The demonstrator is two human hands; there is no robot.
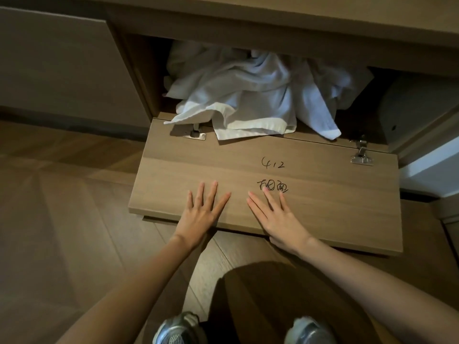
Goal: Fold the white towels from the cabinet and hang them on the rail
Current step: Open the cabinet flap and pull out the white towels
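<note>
Wood-plank flooring (62, 219) fills the left and lower part of the head view. It meets a low wooden cabinet (248, 23) that spans the top of the frame.

1. Cabinet. One compartment is open. Its flap door (323, 194) is hinged along the bottom edge and lies folded down toward the person, inner face up. Two metal hinges join the door to the cabinet: one at the left (195, 135), partly under cloth, and one at the right (361, 157). A closed panel (54, 65) sits to the left of the opening.

2. Towels. The white towels (248, 90) lie in a crumpled, unfolded heap inside the open compartment. Several hemmed edges spill forward over the sill and rest on the far part of the door. A dark box-like object (417, 108) stands in the compartment to the right of the heap (its detail cannot be made out).

3. Markings. Black handwriting (273, 165) reading "412" is on the door's inner face, with a further written line below it.

4. Hands. The left hand (201, 214) rests palm down on the door near its front edge, fingers straight and spread, holding nothing. The right hand (278, 219) rests palm down just beside it, fingers straight, fingertips over the lower written line, also holding nothing. Neither hand touches the towels.

5. Lower frame. Two grey shoes (178, 328) show at the bottom edge.
</note>
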